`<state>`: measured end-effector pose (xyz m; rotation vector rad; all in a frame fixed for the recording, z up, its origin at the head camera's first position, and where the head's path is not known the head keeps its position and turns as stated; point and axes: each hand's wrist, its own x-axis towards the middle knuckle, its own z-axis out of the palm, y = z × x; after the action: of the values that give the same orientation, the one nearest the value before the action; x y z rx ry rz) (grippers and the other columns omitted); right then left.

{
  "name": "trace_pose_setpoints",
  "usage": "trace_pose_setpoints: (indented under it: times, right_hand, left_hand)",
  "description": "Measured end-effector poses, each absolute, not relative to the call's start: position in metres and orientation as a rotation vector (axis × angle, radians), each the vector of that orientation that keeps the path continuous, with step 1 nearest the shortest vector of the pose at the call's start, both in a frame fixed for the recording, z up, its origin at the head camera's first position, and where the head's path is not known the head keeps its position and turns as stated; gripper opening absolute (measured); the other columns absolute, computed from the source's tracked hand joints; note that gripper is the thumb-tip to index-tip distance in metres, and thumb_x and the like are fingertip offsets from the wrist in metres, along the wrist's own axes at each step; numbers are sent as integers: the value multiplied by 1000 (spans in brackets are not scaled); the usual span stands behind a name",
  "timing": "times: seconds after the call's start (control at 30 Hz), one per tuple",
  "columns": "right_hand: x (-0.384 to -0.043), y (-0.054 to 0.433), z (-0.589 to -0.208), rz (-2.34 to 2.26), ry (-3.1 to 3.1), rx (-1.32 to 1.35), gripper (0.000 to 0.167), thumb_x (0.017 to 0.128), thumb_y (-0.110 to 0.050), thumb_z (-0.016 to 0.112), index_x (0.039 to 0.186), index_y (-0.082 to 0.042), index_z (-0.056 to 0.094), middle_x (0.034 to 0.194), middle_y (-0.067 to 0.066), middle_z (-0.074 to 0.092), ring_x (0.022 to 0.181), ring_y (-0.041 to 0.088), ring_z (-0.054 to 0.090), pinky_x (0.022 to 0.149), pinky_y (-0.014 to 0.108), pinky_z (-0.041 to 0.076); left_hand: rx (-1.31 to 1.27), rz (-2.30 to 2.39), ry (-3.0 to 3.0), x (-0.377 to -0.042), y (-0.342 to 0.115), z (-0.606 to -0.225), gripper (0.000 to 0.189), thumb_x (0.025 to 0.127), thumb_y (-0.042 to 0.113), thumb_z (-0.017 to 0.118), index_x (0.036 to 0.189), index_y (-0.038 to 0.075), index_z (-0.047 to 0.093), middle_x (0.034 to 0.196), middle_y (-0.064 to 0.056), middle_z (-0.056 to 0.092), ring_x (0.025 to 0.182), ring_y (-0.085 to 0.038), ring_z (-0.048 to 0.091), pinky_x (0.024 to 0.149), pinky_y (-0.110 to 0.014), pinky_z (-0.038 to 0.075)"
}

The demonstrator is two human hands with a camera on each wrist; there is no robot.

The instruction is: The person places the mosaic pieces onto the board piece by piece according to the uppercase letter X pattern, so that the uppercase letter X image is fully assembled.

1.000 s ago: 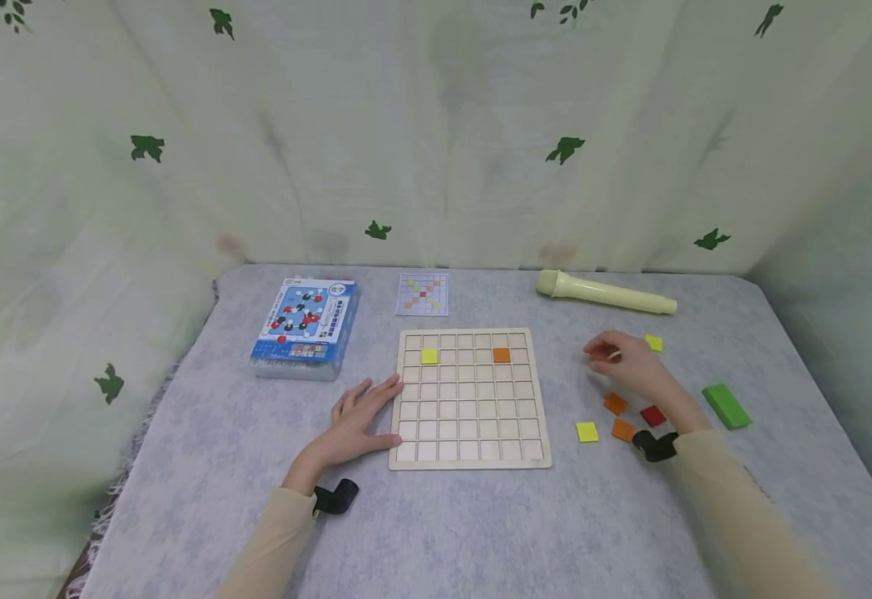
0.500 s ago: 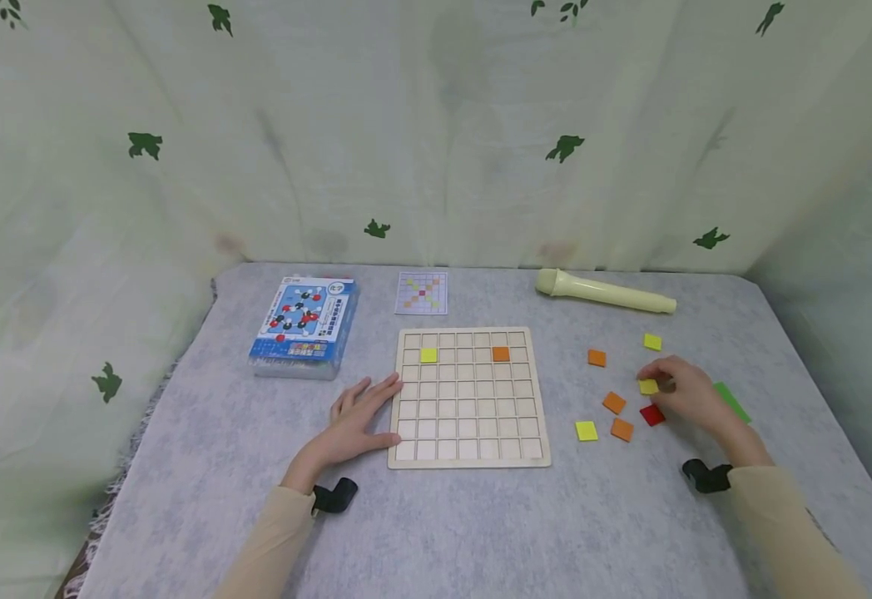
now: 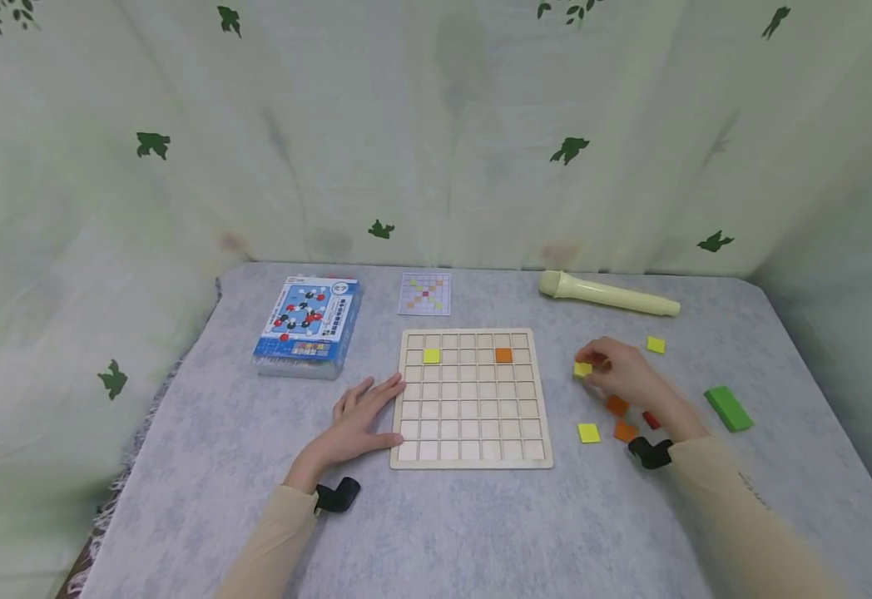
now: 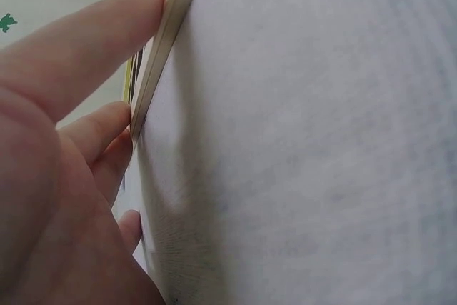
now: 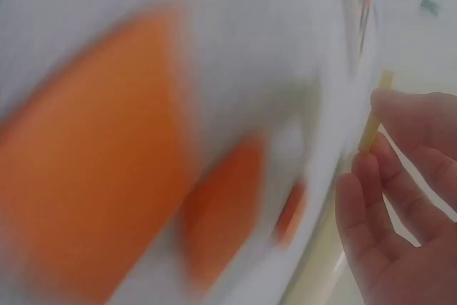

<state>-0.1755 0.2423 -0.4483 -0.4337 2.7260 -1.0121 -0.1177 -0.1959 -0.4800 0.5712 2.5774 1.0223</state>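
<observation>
A wooden grid board (image 3: 473, 463) lies in the middle of the table, with one yellow tile (image 3: 432, 356) and one orange tile (image 3: 504, 355) in its second row from the top. My left hand (image 3: 354, 428) rests at the board's left edge, fingertips and thumb touching the rim; the left wrist view shows its straight fingers (image 4: 93, 37) against the side. To the right of the board, my right hand (image 3: 619, 373) pinches a yellow square tile (image 3: 582, 369) between thumb and fingertips. In the right wrist view this tile (image 5: 373, 116) appears edge-on, held above the table.
Loose orange tiles (image 3: 626, 431), a red tile (image 3: 651, 419) and yellow tiles (image 3: 589, 433) lie around the right hand. A green block (image 3: 729, 408) is farther right. Behind stand a blue box (image 3: 307, 327), a pattern card (image 3: 424, 294) and a pale yellow microphone-shaped object (image 3: 608, 293).
My right hand has picked up a yellow tile near the red one and carried it left toward the board. My left hand stays at the board's edge.
</observation>
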Motion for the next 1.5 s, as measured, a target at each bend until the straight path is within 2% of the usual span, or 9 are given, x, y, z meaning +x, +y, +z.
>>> trace_pose_setpoints:
  times: [0.23, 0.47, 0.63, 0.83, 0.97, 1.1, 1.33, 1.5]
  right_hand:
    - [-194, 162, -448, -1038, 2634, -646, 24, 81, 0, 72, 104, -4, 66, 101, 5, 62, 94, 23, 55, 82, 38, 48]
    - [-203, 93, -447, -1014, 2577, -812, 21, 83, -1, 71, 103, -5, 67, 97, 2, 62, 91, 18, 56, 82, 33, 46]
    - [-207, 65, -451, -865, 2619, -865, 19, 81, 2, 68, 98, -7, 67, 92, 1, 60, 82, 16, 51, 77, 30, 44]
    - [-209, 54, -455, -766, 2662, -878, 20, 80, 2, 69, 96, -10, 65, 90, 0, 58, 84, 16, 49, 79, 30, 42]
    - [-207, 60, -454, -849, 2639, -814, 21, 81, 3, 67, 100, -8, 65, 92, 1, 58, 85, 17, 50, 79, 31, 43]
    - [-205, 86, -449, -977, 2626, -714, 21, 84, 0, 65, 105, -4, 65, 94, 4, 59, 87, 19, 52, 79, 34, 45]
    - [-200, 182, -451, -1060, 2695, -551, 23, 84, 1, 65, 108, 1, 64, 103, 11, 61, 95, 27, 56, 81, 41, 48]
    - [-192, 241, -456, -966, 2760, -365, 23, 86, -1, 64, 109, -1, 63, 109, 14, 58, 98, 31, 52, 85, 47, 44]
  left_hand:
    - [578, 1022, 2570, -118, -196, -480, 80, 87, 35, 70, 152, 12, 28, 159, -3, 16, 142, -35, -3, 105, -60, -7]
    - [568, 1011, 2572, -120, -195, -482, 80, 87, 36, 70, 152, 13, 29, 159, -2, 16, 142, -34, -3, 105, -61, -7]
    - [566, 1004, 2573, -120, -196, -483, 80, 87, 36, 69, 152, 13, 29, 159, -2, 16, 142, -34, -3, 105, -61, -6]
    - [562, 1016, 2569, -120, -197, -483, 80, 87, 35, 70, 152, 14, 29, 159, -2, 16, 142, -34, -3, 105, -62, -6]
    - [570, 1018, 2572, -120, -196, -483, 79, 87, 36, 70, 152, 14, 29, 159, -1, 16, 142, -34, -3, 105, -62, -5]
    - [587, 1025, 2575, -120, -195, -483, 80, 87, 36, 70, 152, 14, 29, 159, -1, 17, 143, -34, -2, 105, -61, -6]
    - [579, 1037, 2569, -118, -195, -482, 80, 87, 38, 70, 152, 15, 30, 159, -1, 17, 143, -34, -3, 105, -60, -7]
    - [576, 1031, 2573, -118, -196, -482, 80, 87, 38, 69, 152, 14, 29, 159, -2, 17, 143, -35, -3, 105, -61, -7]
